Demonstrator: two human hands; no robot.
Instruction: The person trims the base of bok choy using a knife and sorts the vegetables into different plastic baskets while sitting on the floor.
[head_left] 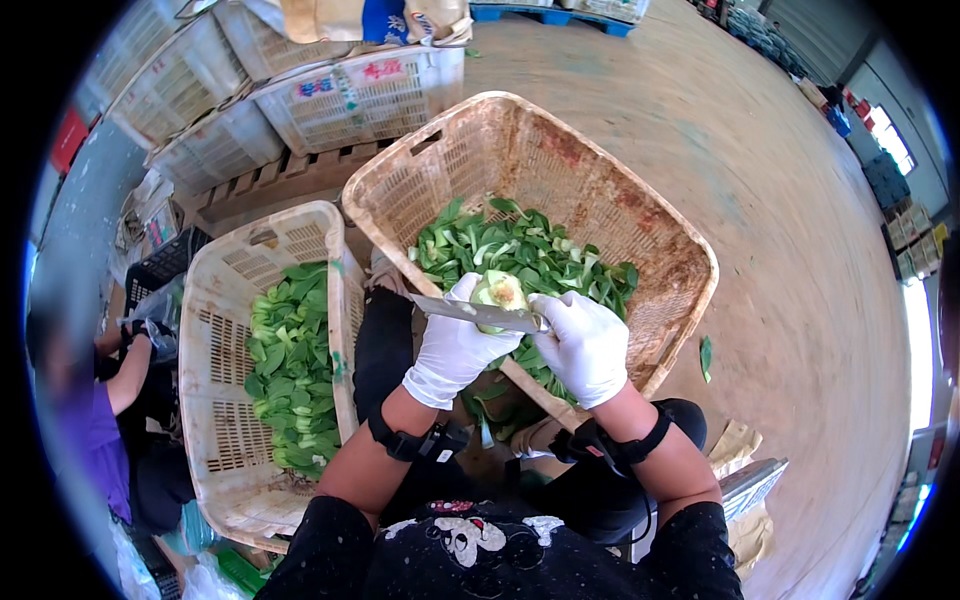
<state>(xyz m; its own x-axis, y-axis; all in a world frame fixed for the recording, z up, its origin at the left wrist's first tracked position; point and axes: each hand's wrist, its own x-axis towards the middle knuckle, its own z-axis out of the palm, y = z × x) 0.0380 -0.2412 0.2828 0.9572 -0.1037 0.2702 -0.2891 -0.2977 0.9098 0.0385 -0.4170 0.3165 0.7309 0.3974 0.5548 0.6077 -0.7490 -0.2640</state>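
Now | left hand [452,347] grips bok choy [499,291] | right hand [583,343] grips knife [470,312] | red-labelled white crate [365,95] behind

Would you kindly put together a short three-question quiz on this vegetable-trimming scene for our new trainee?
1. True or false: both hands wear white gloves.
2. Multiple choice: the knife is held by A) the left hand, B) the right hand, C) neither.
3. Fill in: the crate of neatly packed greens lies to the person's ____ of the tilted basket.

Key:
1. True.
2. B; the right hand grips the handle, with the blade pointing left across the base of the green vegetable that the left hand holds.
3. Left.
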